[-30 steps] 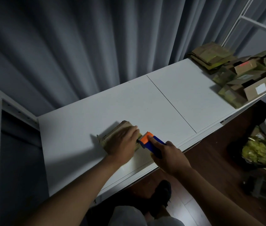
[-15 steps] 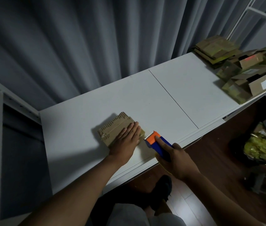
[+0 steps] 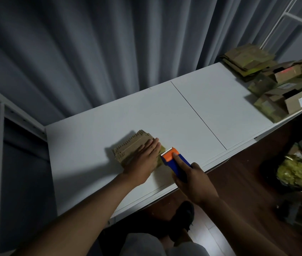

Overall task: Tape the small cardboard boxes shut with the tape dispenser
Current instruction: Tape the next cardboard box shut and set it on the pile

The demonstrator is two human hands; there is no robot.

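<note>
Now the left hand lies flat, fingers straight, pressing down on a small cardboard box that sits near the front edge of the white worktop, toward its left end. Just beside the box's right side, the right hand has its grip clenched round the blue handle of the tape dispenser, forefinger stretched along the orange head. More cardboard boxes are heaped at the worktop's far right end, well apart from the hands.
</note>
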